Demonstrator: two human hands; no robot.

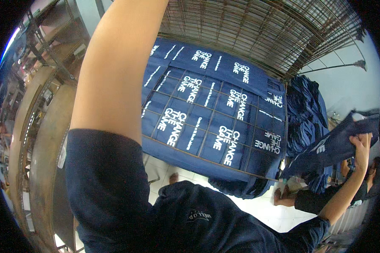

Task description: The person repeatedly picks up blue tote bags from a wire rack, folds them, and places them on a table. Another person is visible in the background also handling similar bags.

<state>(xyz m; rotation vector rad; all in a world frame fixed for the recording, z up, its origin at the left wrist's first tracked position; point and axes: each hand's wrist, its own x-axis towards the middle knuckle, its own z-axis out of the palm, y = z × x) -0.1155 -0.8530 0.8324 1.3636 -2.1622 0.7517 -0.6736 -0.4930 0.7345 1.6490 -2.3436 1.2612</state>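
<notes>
My right hand point(361, 149) is at the far right, its fingers closed round the edge of a navy fabric piece point(330, 145) with white print. The piece hangs slanting down and left, toward the corner of a drying rack. My bare left arm point(118, 71) reaches up past the top edge, so its hand is out of view. In front of me, navy fabric panels point(209, 120) with white lettering lie on the rack, and a thin wire grid point(204, 139) crosses over most of them.
Several wire mesh shelves point(249, 21) are tilted up above the panels. Bunched navy cloth point(302, 114) hangs beyond the rack's right side. A person in dark clothes point(312, 200) sits low at the right. Brown boards point(46, 139) stand along the left; white floor tiles point(257, 215) show below.
</notes>
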